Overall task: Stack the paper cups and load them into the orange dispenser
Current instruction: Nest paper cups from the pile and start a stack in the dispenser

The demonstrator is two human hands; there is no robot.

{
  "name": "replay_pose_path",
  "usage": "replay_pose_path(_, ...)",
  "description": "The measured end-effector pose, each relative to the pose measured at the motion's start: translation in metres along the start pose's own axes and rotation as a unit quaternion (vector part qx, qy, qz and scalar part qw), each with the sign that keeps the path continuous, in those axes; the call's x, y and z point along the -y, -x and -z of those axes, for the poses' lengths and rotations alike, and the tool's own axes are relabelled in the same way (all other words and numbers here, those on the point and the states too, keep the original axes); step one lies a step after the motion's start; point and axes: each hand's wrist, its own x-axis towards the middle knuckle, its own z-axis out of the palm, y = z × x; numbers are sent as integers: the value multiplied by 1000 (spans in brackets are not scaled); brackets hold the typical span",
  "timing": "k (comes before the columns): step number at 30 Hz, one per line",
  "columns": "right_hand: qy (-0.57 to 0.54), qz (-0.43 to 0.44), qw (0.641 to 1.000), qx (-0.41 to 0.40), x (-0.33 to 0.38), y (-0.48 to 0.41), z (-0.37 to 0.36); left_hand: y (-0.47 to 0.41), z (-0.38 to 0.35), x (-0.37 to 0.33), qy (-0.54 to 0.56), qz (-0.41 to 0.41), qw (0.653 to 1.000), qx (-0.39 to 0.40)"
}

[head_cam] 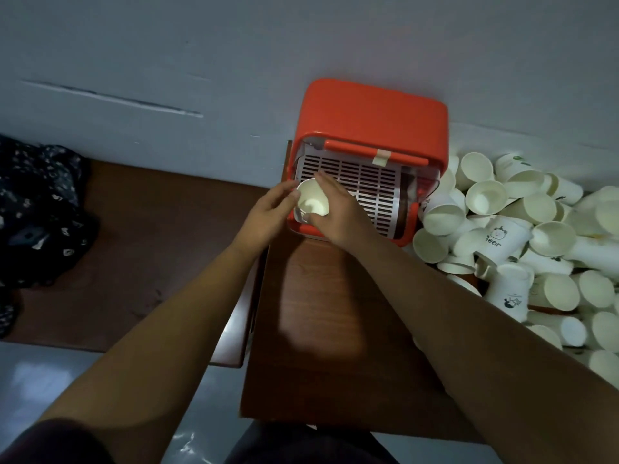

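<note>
The orange dispenser (371, 115) stands against the wall with its front open, showing a white slatted tray (365, 185). A white paper cup (310, 199), mouth up, sits at the tray's left front corner. My right hand (338, 212) wraps around the cup from the right, fingers over its rim. My left hand (268, 216) touches the cup's left side with its fingertips. Whether the cup is single or a stack is hidden by my hands.
A big heap of loose white paper cups (522, 242), some printed, lies right of the dispenser. The brown wooden table (321, 329) runs toward me. A lower brown bench (144, 236) holds dark patterned cloth (37, 212) at the left.
</note>
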Motion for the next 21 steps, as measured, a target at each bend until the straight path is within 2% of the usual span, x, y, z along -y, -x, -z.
replay_pose_path(4, -7, -66, 998, -22, 1, -4, -4, -5, 3, 4, -52, -24, 998, 25)
replay_pose_path(9, -16, -84, 996, -27, 4, 7, -3, -5, 5, 1, -93, -43, 995, 20)
replay_pose_path(13, -20, -99, 994, -48, 4, 42, 23, 18, 0, -3, -57, -2, 995, -87)
replay_pose_path(15, -19, -119, 992, -43, -7, 75, 42, 36, -3, 3, -48, 32, 993, -106)
replay_pose_path(18, 3, -143, 988, -56, -34, 131, 65, 64, -21, 9, -55, 100, 992, -59)
replay_pose_path(21, 19, -186, 979, -84, -68, 183, 84, 85, -59, 5, -98, 89, 991, 28)
